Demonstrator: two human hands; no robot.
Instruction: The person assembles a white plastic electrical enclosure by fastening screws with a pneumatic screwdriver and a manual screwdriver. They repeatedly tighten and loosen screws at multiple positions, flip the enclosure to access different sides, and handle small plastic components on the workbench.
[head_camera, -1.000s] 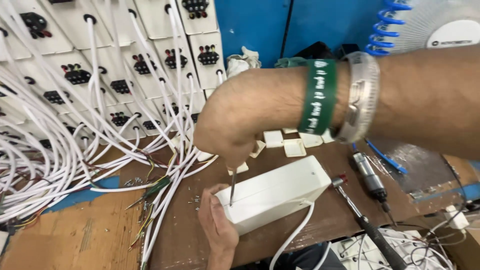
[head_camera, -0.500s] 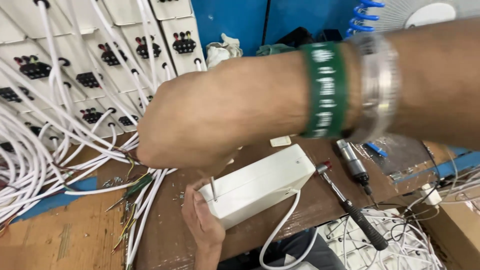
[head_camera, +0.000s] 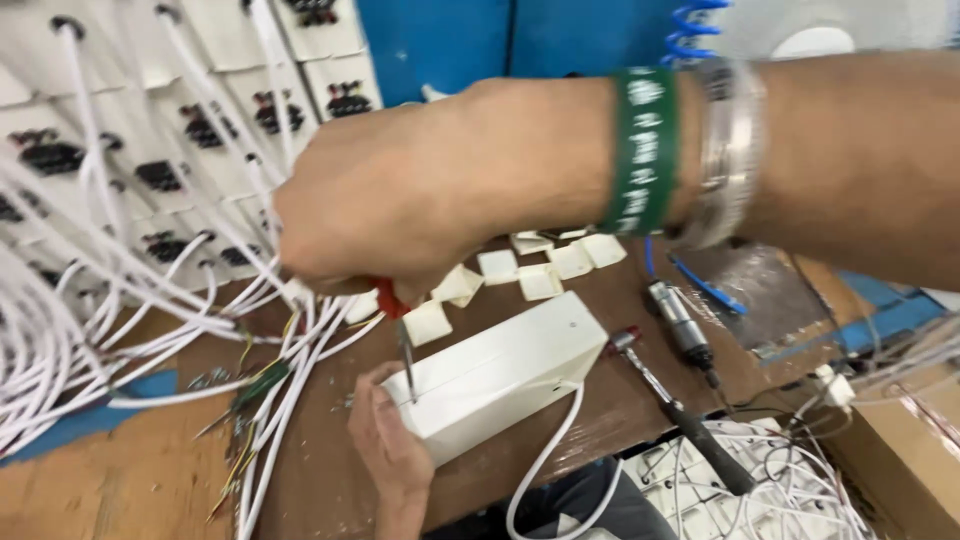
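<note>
My right hand is closed around a red-handled screwdriver, its metal tip standing on the near left corner of a white plastic box. A green wristband and a metal bangle sit on that wrist. My left hand comes up from below and grips the box's near left end against the brown worktop. A white cable runs out of the box's front side toward me.
Many white socket boxes with white cables pile up at left and back. Small white square covers lie behind the box. A hammer and a powered screwdriver lie to the right, with a cardboard box at far right.
The view has shifted a little between frames. My right hand stays over the box with the screwdriver tip on its left corner, and my left hand keeps holding that end.
</note>
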